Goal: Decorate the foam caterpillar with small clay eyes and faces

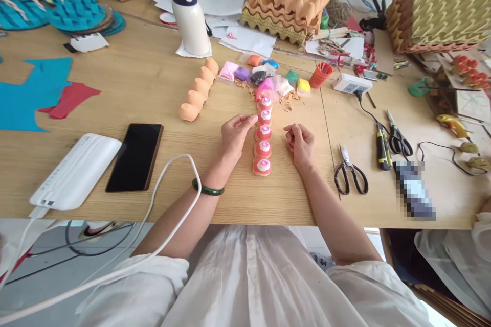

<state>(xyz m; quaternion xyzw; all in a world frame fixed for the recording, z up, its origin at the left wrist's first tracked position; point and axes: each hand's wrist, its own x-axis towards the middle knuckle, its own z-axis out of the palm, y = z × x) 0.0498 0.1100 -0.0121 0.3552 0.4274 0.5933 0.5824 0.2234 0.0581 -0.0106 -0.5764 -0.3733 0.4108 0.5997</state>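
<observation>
At the lower right of the frame, black-handled scissors (347,162) were laid, and at the lower left a dark phone (134,157). In the centre, the decorated strip (263,133) was set pointing away from the viewer; all five of its bumps were coated pinkish red and topped with white and a brighter pink spot, so its decoration was judged nearly or wholly done. To its right, the right hand (302,144) was held apart from it, fingers loosely curled; whether anything small was grasped could not be told. At its left edge, the thumb and forefinger of the left hand (235,137) were brought together, but whether the strip was pinched or merely touched could not be told. Farther off, left of centre, a plain strip (196,98) was left bare orange, its decoration judged not yet begun. Beyond the decorated strip, coloured packets (266,84) were clustered.
</observation>
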